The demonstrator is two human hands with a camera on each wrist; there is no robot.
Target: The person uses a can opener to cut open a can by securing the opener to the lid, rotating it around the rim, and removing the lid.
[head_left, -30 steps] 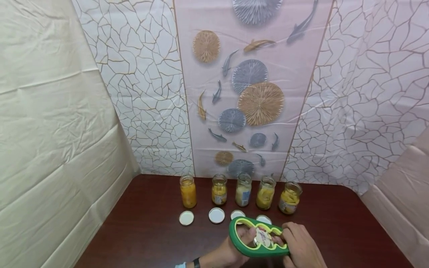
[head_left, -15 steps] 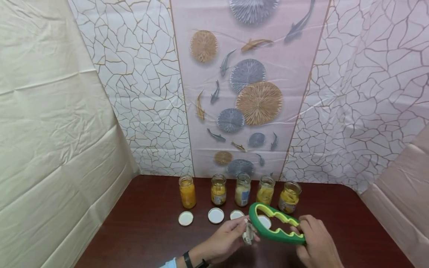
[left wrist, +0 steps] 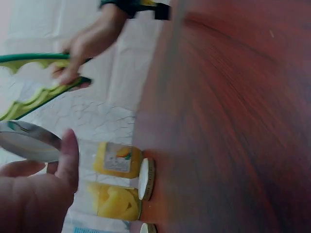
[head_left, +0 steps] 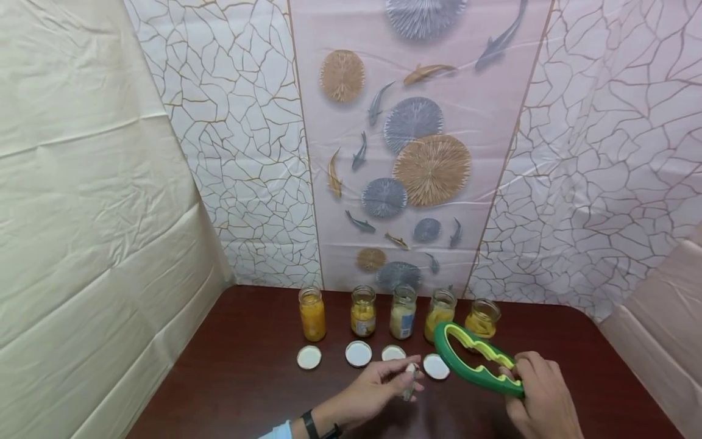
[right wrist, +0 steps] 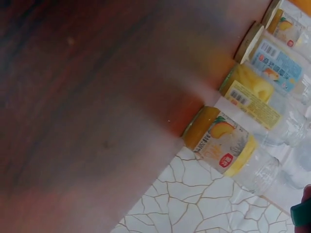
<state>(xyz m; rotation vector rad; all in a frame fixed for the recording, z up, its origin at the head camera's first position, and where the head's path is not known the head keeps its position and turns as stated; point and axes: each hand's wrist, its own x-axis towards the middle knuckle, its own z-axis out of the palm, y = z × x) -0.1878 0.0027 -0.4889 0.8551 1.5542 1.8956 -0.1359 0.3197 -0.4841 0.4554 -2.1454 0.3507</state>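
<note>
My left hand (head_left: 373,390) pinches a metal jar lid (left wrist: 30,141) between thumb and fingers. Seen from my head the lid is nearly edge-on, above the near part of the table. To the right, my right hand (head_left: 543,390) grips the end of a green jar opener (head_left: 476,375) with a scalloped lime inner edge. The opener's rounded end points up and left, overlapping the rightmost jar (head_left: 482,317) in the head view. Nothing sits inside its loop. In the right wrist view, only a fingertip and a bit of green show at the lower right edge.
Several open glass jars of yellow fruit, such as the leftmost jar (head_left: 312,320), stand in a row along the back of the dark red table (head_left: 230,378). Several lids lie before them, including a white lid (head_left: 359,353). Behind hangs a patterned cloth (head_left: 263,183).
The opener has come away from around the lid, moving right and up with my right hand. My left hand keeps the lid, which has turned from face-up to nearly edge-on.
</note>
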